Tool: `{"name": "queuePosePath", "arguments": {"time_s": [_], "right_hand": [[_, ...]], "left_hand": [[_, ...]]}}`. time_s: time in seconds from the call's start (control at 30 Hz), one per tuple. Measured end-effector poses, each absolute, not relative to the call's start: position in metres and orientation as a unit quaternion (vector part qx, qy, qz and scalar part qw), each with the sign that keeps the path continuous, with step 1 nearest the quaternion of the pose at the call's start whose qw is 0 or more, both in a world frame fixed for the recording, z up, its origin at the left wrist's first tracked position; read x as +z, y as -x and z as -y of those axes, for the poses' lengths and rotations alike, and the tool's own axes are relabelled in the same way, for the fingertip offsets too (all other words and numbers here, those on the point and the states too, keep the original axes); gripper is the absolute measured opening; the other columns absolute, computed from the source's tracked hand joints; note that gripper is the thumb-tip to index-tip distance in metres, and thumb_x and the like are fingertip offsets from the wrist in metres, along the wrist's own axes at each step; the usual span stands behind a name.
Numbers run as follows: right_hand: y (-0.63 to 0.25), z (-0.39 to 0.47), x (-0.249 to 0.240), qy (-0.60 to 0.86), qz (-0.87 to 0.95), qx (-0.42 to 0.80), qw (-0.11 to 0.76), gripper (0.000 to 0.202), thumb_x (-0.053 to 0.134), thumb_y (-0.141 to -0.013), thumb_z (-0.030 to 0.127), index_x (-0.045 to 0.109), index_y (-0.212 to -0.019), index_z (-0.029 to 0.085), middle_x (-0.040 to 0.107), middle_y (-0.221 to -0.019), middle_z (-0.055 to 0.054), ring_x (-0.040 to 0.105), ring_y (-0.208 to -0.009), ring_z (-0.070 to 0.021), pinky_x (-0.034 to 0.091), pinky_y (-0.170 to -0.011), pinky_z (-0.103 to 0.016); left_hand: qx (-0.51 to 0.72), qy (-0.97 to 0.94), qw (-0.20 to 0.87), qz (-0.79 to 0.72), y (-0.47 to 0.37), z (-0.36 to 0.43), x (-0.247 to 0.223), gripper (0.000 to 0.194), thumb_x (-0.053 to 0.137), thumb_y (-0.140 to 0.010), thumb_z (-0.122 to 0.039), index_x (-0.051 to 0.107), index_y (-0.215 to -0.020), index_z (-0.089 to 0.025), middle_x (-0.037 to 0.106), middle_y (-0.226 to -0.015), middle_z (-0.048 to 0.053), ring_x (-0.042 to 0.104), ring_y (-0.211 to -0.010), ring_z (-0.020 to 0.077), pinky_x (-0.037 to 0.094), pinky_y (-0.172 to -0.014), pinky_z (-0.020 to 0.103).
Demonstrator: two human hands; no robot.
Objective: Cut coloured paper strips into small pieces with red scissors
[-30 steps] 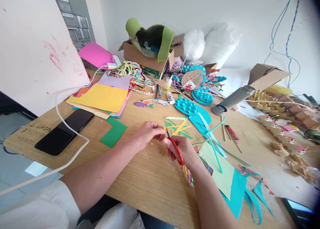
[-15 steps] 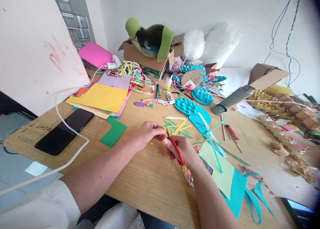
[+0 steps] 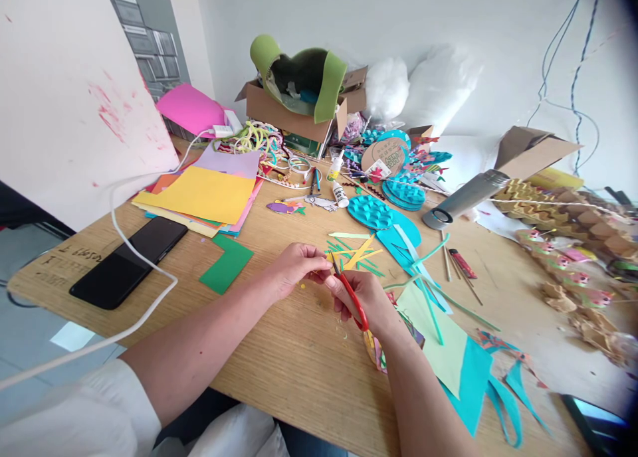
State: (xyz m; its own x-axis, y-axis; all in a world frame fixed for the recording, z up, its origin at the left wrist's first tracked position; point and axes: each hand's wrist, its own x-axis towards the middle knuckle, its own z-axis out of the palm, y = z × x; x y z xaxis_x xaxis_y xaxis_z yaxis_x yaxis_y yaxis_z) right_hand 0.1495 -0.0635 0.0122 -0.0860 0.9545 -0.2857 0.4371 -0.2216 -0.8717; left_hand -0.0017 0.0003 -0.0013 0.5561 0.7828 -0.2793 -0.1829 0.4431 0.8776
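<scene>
My right hand grips a pair of red-handled scissors, their blades pointing up and left toward my other fingertips. The fingers of my left hand are pinched together at the blade tips. Whatever they hold is tiny, perhaps yellowish, and mostly hidden. Just beyond the hands lie thin green and yellow paper strips. Small yellow scraps dot the table under my left hand. Partly covered by my right forearm is a colourful patterned item.
Stacked coloured paper, a black phone and a white cable are on the left. Glue bottles and blue ovals stand or lie behind the hands. To the right are a metal flask and light green paper.
Hardly anything differs. The scissors' handles in my right hand have shifted very slightly; my left hand stays in place.
</scene>
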Motion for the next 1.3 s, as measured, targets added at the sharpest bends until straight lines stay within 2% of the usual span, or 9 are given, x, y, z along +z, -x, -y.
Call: {"name": "queuePosePath", "arguments": {"time_s": [0.17, 0.47, 0.7, 1.3], "right_hand": [[-0.1493, 0.0633, 0.0123, 0.620, 0.561, 0.476, 0.273, 0.046, 0.066, -0.073, 0.057, 0.049, -0.057, 0.018, 0.058, -0.047, 0.001, 0.052, -0.036, -0.0109, 0.033, -0.036, -0.019], [-0.1504, 0.0635, 0.0109, 0.613, 0.571, 0.471, 0.276, 0.043, 0.065, -0.074, 0.056, 0.049, -0.058, 0.018, 0.059, -0.048, 0.000, 0.053, -0.038, -0.0118, 0.035, -0.038, -0.020], [-0.1506, 0.0630, 0.0122, 0.613, 0.568, 0.477, 0.271, 0.043, 0.066, -0.074, 0.054, 0.049, -0.058, 0.018, 0.058, -0.047, 0.001, 0.053, -0.036, -0.0110, 0.033, -0.036, -0.018], [-0.1507, 0.0637, 0.0117, 0.610, 0.568, 0.481, 0.270, 0.045, 0.067, -0.073, 0.056, 0.049, -0.058, 0.017, 0.058, -0.047, 0.000, 0.052, -0.036, -0.0103, 0.033, -0.035, -0.018]], "left_hand": [[0.321, -0.422, 0.774, -0.348, 0.0020, -0.0012, -0.0024, 0.019, 0.071, -0.057, -0.026, 0.062, -0.064, -0.011, 0.062, -0.061, 0.002, 0.057, -0.056, 0.0103, 0.043, -0.059, 0.024], [0.313, -0.429, 0.775, -0.341, 0.0021, -0.0006, -0.0005, 0.016, 0.070, -0.058, -0.024, 0.060, -0.061, -0.012, 0.061, -0.058, 0.001, 0.053, -0.052, 0.0083, 0.040, -0.055, 0.022], [0.326, -0.413, 0.777, -0.345, 0.0019, -0.0021, -0.0050, 0.016, 0.070, -0.058, -0.023, 0.063, -0.065, -0.011, 0.063, -0.061, 0.002, 0.057, -0.056, 0.0099, 0.045, -0.061, 0.025], [0.315, -0.440, 0.769, -0.340, 0.0030, -0.0025, -0.0024, 0.016, 0.067, -0.059, -0.025, 0.060, -0.063, -0.011, 0.063, -0.060, 0.002, 0.055, -0.055, 0.0096, 0.043, -0.059, 0.024]]}}
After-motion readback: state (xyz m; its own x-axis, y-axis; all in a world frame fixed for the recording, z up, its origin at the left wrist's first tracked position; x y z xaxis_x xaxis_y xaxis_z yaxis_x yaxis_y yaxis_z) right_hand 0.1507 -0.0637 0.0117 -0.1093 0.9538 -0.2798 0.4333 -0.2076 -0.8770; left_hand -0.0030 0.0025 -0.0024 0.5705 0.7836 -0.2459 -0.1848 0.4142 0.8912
